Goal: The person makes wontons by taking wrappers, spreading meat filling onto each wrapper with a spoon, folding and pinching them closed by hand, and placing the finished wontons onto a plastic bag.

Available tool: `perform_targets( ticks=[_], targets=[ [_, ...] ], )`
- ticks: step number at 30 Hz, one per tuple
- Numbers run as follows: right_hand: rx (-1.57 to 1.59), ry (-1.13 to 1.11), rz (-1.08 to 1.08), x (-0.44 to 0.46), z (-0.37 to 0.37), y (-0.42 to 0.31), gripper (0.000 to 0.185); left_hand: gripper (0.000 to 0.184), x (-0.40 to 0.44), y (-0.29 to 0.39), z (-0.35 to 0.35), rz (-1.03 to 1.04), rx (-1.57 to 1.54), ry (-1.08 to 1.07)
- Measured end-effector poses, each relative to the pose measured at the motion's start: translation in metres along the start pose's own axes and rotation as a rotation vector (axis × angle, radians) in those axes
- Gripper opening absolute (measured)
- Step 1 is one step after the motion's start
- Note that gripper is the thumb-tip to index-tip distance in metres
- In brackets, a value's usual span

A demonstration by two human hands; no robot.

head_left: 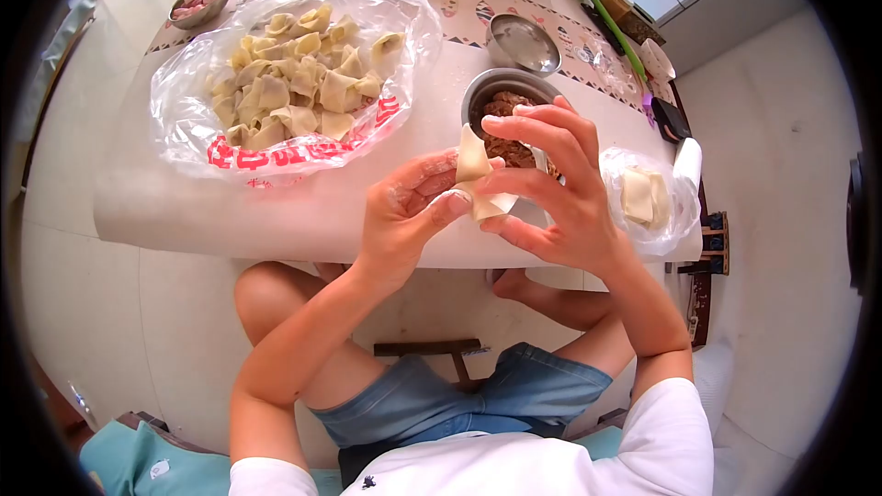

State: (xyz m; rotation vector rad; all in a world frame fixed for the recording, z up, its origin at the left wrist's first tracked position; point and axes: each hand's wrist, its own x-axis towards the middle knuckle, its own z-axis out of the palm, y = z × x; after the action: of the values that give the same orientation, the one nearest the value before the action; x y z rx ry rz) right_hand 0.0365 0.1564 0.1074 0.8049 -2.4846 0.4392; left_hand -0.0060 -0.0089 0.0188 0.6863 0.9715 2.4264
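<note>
Between my two hands, above the table's front edge, is a pale wonton wrapper [472, 158], partly folded with its corners sticking out. My left hand [413, 207], dusted with flour, pinches it between thumb and fingers from the left. From the right, my right hand [560, 179] has its thumb and a finger closed on the wrapper's lower corner, while its other fingers are raised and spread. Behind the right hand stands a metal bowl [473, 92] of brown minced filling [508, 106], partly hidden by the fingers. Whether filling lies inside the wrapper I cannot tell.
A large plastic bag [404, 28] holding many folded wontons [294, 83] lies at the left. Flat wrappers [640, 197] sit in a smaller bag at the right edge. Farther back are a metal lid or dish [524, 43] and a bowl of pink meat [200, 2].
</note>
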Motion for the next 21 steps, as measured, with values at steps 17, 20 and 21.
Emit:
perform_targets(
  ticks=[17, 20, 21],
  targets=[
    [-0.160, 0.138, -0.093, -0.0042, 0.0078, 0.0010, 0.025, 0.032, -0.0018, 0.0070, -0.0008, -0.106, -0.122, -0.004],
    [-0.244, 0.154, -0.142, -0.0070, 0.0081, -0.0010, 0.019, 0.027, -0.0005, 0.0057, -0.0010, -0.146, -0.121, 0.033],
    [-0.276, 0.156, -0.160, -0.0077, 0.0081, -0.0016, 0.016, 0.026, -0.0001, 0.0049, -0.0014, -0.155, -0.114, 0.046]
  ],
)
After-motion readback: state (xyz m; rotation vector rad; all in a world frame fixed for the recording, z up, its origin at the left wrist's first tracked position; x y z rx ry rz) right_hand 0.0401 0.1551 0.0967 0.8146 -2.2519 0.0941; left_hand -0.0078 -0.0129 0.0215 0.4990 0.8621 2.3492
